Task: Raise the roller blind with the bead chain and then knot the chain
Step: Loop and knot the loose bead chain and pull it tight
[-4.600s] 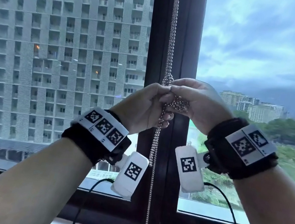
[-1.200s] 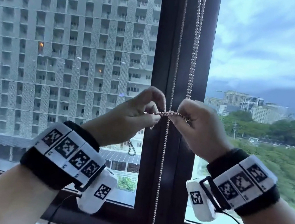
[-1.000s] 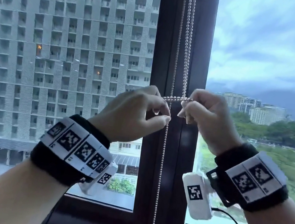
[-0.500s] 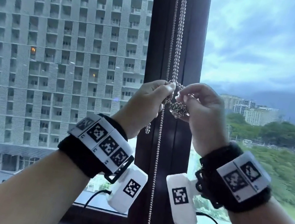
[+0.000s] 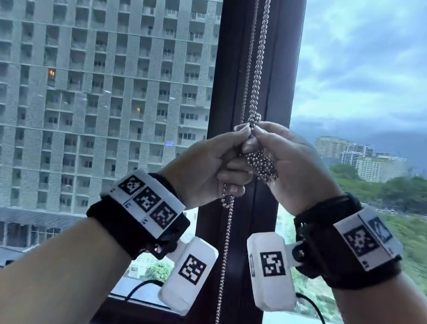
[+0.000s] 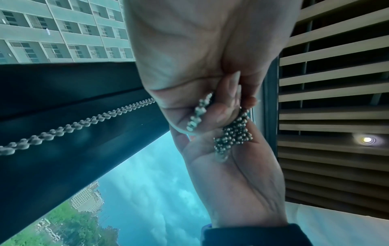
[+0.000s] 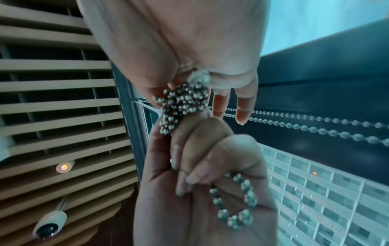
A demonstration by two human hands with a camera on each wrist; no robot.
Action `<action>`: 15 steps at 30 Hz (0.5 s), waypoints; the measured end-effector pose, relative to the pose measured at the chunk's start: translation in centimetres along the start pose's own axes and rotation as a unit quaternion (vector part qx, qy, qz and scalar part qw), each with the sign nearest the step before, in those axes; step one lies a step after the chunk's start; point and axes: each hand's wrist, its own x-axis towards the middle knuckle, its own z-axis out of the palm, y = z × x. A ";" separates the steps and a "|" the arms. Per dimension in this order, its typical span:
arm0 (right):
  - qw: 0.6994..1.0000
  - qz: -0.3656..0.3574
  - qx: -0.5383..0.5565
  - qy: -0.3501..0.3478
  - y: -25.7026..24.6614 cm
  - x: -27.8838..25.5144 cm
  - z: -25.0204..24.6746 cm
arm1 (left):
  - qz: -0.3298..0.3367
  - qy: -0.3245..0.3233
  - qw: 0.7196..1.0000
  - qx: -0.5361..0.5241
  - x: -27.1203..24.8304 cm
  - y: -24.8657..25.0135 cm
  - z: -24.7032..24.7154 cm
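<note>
Against the dark window frame (image 5: 282, 88), both hands now press together where earlier they stretched the bead chain (image 5: 259, 55) apart. The left hand (image 5: 206, 166) pinches it; the right hand (image 5: 288, 166) clutches a bunched clump (image 5: 261, 164).

I see my left hand (image 5: 206, 166) and right hand (image 5: 288, 166) raised together before the dark window frame (image 5: 284, 60), both pinching the bead chain (image 5: 259, 55); a bunched clump of beads (image 5: 261, 164) sits against the right palm; a small loop (image 5: 227, 197) hangs below the left fingers; one strand drops straight down.
</note>
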 end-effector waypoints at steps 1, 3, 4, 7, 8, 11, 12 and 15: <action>1.000 -0.009 -0.011 0.002 0.1 0.0 0.0 | 0.000 0.004 1.000 0.007 0.0 0.0 0.1; 0.998 -0.039 -0.046 0.016 0.3 0.1 0.0 | 0.002 0.017 0.999 0.029 0.1 -0.1 0.0; 0.995 -0.056 -0.072 0.030 0.4 0.1 0.0 | 0.007 0.024 0.999 0.042 0.1 -0.2 -0.1; 0.979 -0.092 -0.166 0.077 0.9 0.0 0.0 | 0.040 0.057 0.993 0.090 0.1 -0.8 -0.4; 0.970 -0.099 -0.199 0.095 0.9 0.0 -0.1 | 0.052 0.080 0.989 0.109 0.0 -0.9 -0.6; 0.960 -0.094 -0.224 0.140 1.0 -0.2 -0.6 | 0.080 0.153 0.968 0.179 -0.3 -1.0 -1.2; 0.964 -0.090 -0.204 0.147 0.9 -0.3 -0.7 | 0.087 0.172 0.962 0.196 -0.4 -1.0 -1.4; 0.974 -0.085 -0.148 0.149 1.0 -0.7 -1.0 | 0.096 0.206 0.949 0.217 -0.5 -0.9 -1.7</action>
